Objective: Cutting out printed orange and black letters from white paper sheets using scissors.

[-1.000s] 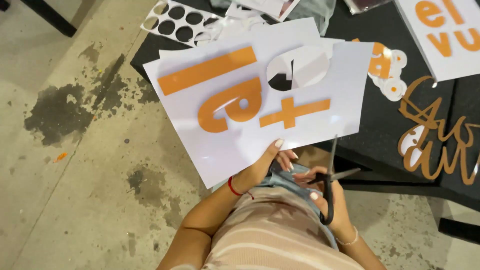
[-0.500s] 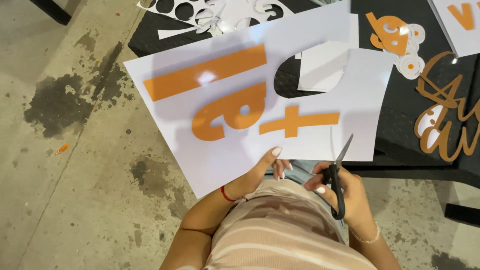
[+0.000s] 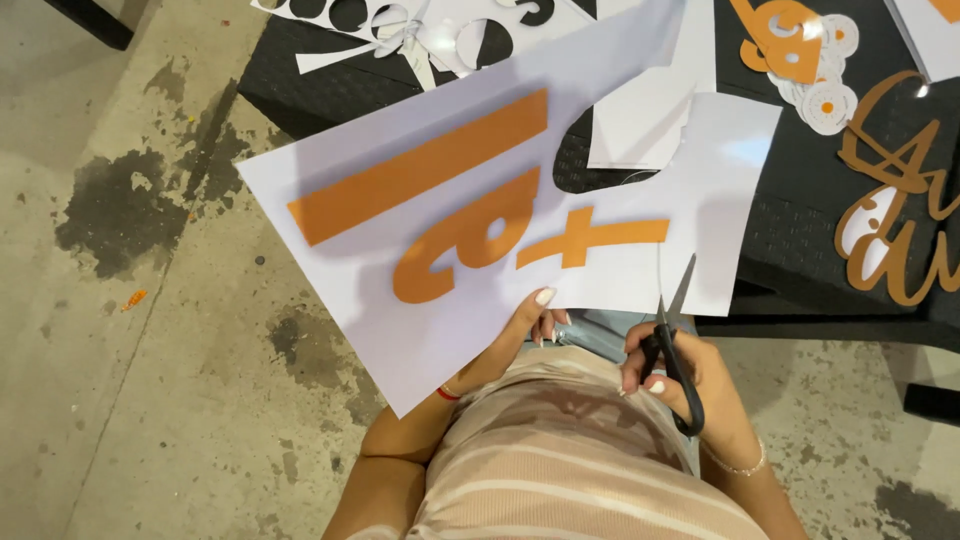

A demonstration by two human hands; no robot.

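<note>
Mid-cut here: the left hand (image 3: 515,345) pinches the lower edge of the big white sheet with orange letters (image 3: 480,215), which fills the centre of the frame. The right hand (image 3: 680,375) has its fingers wrapped shut through the black scissors (image 3: 675,345), blades biting in at lower right. Looks like the next snip needs steady steering around the orange cross shape.

sheet (image 3: 440,300): white — orange shapes
scissors (image 3: 676,360): black handles
table (image 3: 800,190): black
top (image 3: 560,460): beige-and-cream stripes
floor (image 3: 120,330): grey — dark stains
cutouts (image 3: 895,220): brown, white
</note>
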